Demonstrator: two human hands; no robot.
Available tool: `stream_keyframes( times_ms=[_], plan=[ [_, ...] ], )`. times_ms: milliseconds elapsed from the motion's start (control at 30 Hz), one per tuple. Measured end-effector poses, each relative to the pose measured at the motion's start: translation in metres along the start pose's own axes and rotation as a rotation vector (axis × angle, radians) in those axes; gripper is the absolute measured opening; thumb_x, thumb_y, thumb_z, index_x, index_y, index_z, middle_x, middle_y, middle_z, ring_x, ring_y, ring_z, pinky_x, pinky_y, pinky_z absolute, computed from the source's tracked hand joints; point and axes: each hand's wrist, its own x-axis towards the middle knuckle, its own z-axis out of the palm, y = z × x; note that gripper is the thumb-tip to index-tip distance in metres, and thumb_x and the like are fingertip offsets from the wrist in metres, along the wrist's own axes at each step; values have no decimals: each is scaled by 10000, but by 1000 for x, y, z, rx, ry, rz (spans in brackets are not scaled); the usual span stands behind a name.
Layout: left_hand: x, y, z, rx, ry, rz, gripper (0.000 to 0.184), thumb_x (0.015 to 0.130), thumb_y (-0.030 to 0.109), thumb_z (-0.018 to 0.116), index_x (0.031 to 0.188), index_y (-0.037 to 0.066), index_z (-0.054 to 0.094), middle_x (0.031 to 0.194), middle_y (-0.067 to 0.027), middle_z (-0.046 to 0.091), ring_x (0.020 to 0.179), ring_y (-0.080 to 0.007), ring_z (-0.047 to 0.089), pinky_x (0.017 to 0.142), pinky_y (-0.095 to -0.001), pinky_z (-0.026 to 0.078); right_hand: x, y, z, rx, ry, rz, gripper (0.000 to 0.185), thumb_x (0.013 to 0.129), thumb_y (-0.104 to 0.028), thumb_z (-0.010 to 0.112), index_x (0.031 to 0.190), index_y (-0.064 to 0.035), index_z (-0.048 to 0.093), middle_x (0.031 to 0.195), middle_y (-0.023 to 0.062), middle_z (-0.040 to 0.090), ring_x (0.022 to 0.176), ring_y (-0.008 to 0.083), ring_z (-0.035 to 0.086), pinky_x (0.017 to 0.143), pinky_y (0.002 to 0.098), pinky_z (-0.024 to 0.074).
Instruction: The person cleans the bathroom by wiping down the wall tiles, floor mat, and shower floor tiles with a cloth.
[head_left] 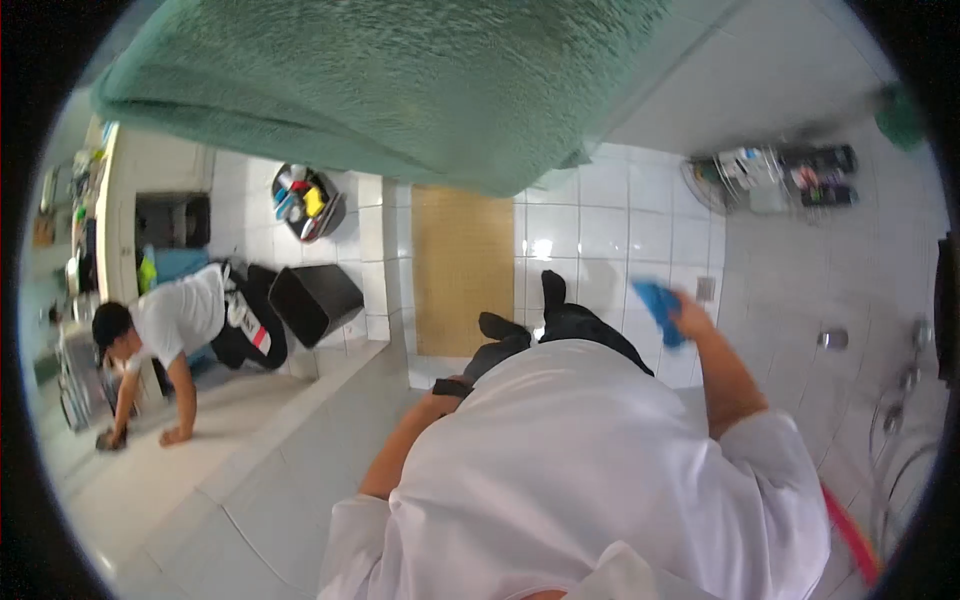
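Observation:
My right hand (690, 318) is closed around a blue cloth (656, 308), held out over the white tiled floor to the right of my body. The cloth is slightly blurred, and its upper end sticks out past my fingers. On the other side, my left hand (440, 402) hangs low beside my leg. A dark thing (455, 387) lies at that hand; whether it is a band or something held, I cannot tell. The left fingers are mostly hidden. Below me show my dark trousers and feet.
A green towel (400, 90) hangs overhead in front. A tan mat (462, 270) lies on the floor. Beyond a low tiled wall, a co-worker (185, 310) leans on a pale surface near a black bin (315, 303) and a bottle caddy (305, 203). A wire rack (770, 180) holds bottles.

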Motion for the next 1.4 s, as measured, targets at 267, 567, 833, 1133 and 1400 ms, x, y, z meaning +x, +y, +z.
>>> stream_keyframes(
  times_ms=[267, 567, 833, 1133, 1400],
  plan=[
    [12, 47, 23, -335, 427, -309, 242, 751, 247, 575, 869, 43, 520, 889, -147, 590, 885, -292, 562, 749, -345, 422, 31, 181, 45, -197, -331, 65, 515, 704, -151, 629, 1179, -83, 443, 1016, 166, 569, 948, 279, 551, 803, 361, 450],
    [-18, 107, 11, -599, 428, -439, 301, 744, 271, 584, 939, 58, 498, 847, -101, 585, 805, -225, 558, 698, -346, 429, 90, -17, -75, 396, 176, -126, 407, 777, -93, 557, 1161, -62, 424, 966, 90, 550, 842, 152, 514, 747, 270, 418],
    [-53, 40, -81, -130, 507, -480, 338, 778, 249, 598, 1051, 70, 510, 1032, -142, 547, 972, -300, 518, 836, -369, 408, 87, -33, -62, -67, -14, -28, 303, 738, -138, 603, 1002, -61, 477, 792, 93, 561, 728, 189, 541, 659, 319, 437],
    [-290, 47, -173, 1147, 1465, -1307, 303, 769, 329, 588, 1048, 222, 542, 1179, -1, 490, 1099, -234, 448, 872, -517, 320, 124, -152, -19, -529, -157, -345, 349, 734, -170, 603, 1042, -66, 477, 885, 167, 589, 837, 281, 581, 727, 342, 444],
    [-397, 80, -147, 1404, 1324, -1555, 356, 778, 450, 539, 1104, 310, 506, 1266, 93, 403, 1207, -170, 333, 920, -610, 207, 141, -276, -14, -357, -280, -748, 317, 757, -147, 596, 1033, -52, 474, 969, 139, 548, 894, 227, 534, 780, 303, 407]
  ],
)
